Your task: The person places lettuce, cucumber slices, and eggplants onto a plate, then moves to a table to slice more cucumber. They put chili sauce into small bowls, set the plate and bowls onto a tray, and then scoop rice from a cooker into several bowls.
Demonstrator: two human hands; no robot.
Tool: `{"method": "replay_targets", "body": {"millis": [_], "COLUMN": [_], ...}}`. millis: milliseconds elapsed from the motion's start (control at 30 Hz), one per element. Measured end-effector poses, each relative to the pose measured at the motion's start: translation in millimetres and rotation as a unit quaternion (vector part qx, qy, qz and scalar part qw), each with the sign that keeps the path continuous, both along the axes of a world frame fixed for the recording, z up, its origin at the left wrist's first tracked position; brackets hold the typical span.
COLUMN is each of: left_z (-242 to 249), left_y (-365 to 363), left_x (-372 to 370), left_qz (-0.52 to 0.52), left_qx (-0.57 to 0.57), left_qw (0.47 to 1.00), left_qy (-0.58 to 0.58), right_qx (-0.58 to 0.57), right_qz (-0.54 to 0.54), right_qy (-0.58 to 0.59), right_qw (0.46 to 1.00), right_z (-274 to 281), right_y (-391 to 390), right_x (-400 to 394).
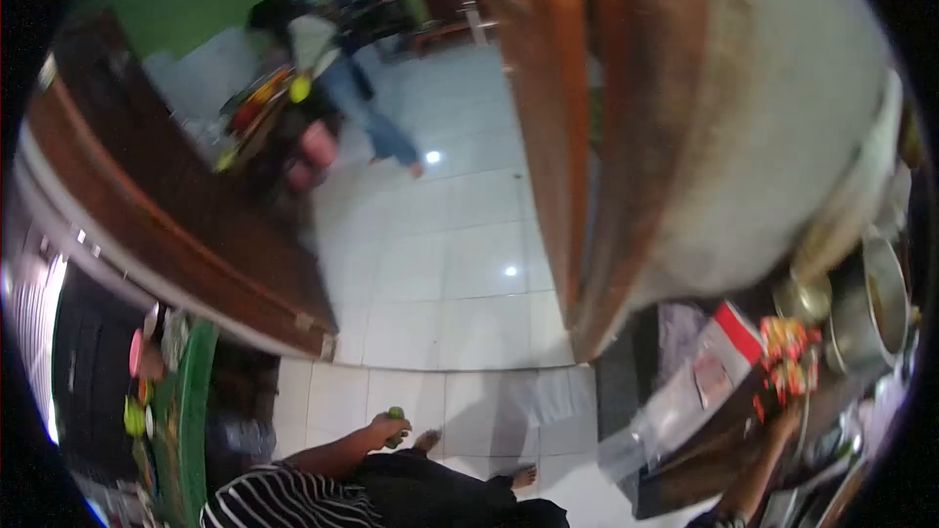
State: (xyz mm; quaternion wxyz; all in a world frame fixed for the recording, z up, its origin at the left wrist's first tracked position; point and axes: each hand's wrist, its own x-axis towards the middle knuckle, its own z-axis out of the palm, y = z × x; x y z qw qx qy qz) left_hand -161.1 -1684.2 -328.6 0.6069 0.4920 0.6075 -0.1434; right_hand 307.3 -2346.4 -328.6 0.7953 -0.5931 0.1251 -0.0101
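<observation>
My left hand (pixel 382 430) is closed around a small green object (pixel 395 424) in front of my body, above the tiled floor; its exact kind is too blurred to name. On the right, my right hand (pixel 782 422) reaches over the dark counter (pixel 699 469). It is at the lower edge of a bunch of red and yellow packets (pixel 788 352). Blur hides whether its fingers grip them. Beside the packets lies a white and red plastic bag (pixel 709 372). A large metal pot (pixel 871 308) stands just behind them.
Ahead, a doorway with a wooden door (pixel 548 88) opens onto a room with white floor tiles (pixel 440 244). Another person (pixel 357 98) in blue trousers stands there beside a table of colourful items (pixel 259 103). A green-edged shelf or table (pixel 196 401) is at my left.
</observation>
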Motion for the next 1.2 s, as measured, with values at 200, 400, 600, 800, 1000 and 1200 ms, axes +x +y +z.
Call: {"method": "replay_targets", "body": {"millis": [200, 400, 600, 800, 1000, 1200], "left_z": [-25.3, -25.3, -139.4, -23.3, -1.0, 82.3], "left_y": [17.9, 81.1, 216.2, 348.3, 482.0, 614.8], "left_x": [-21.7, -40.6, -63.3, 52.6, 131.9, 150.5], "left_qz": [-0.059, 0.021, 0.094, 0.046, 0.161, 0.167], "left_qx": [0.002, 0.034, -0.046, 0.054, -0.068, -0.037], "left_qw": [0.998, 0.999, 0.992, 0.988, 0.928, 0.926], "left_qy": [-0.020, -0.003, -0.064, -0.134, -0.329, -0.337], "right_qx": [-0.341, -0.444, -0.427, -0.418, -0.438, -0.412], "right_qz": [-0.134, -0.100, 0.096, 0.268, 0.370, 0.465], "right_qy": [-0.103, -0.222, -0.242, -0.187, -0.110, -0.163], "right_qw": [0.925, 0.862, 0.866, 0.848, 0.812, 0.767], "right_z": [30.9, 72.5, 80.0, 79.0, 58.6, 45.8], "right_y": [70.5, 288.4, 529.0, 699.3, 801.7, 938.0], "right_x": [0.6, -63.1, -126.7, -164.4, -158.6, -89.2]}}
